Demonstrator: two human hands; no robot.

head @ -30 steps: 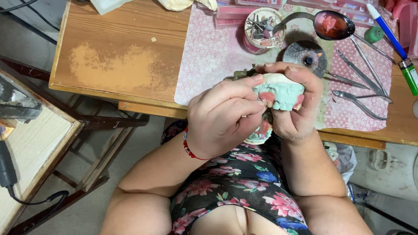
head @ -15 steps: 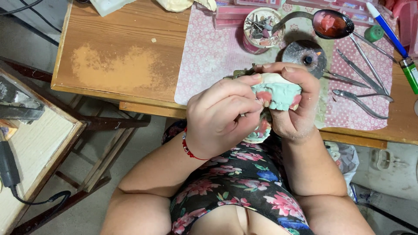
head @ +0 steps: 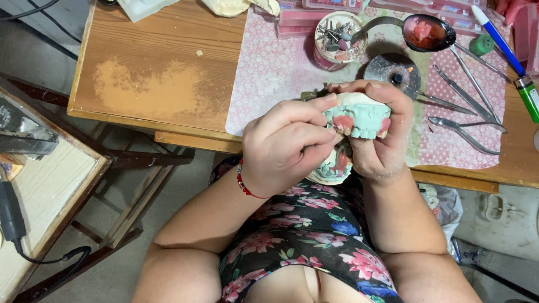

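A person seated at a wooden workbench [head: 163, 73] holds a dental cast [head: 359, 118] in both hands, just above the lap. The cast is pale mint-green plaster, chalky and matte, with a white base, a row of moulded teeth and pink wax patches. A second green and pink piece [head: 334, 165] sits directly below it, partly hidden by the fingers. The right hand [head: 387, 134] is clamped around the cast from the far side, thumb and fingers curled over its top. The left hand [head: 286, 143], a red cord at the wrist, is closed with its fingertips pressed against the cast's front. Beyond the hands lies a pink dotted mat [head: 275, 67] carrying slim steel instruments [head: 466, 78], a glossy metal spoon [head: 426, 31] with red wax, and a round cup of burs [head: 337, 39].
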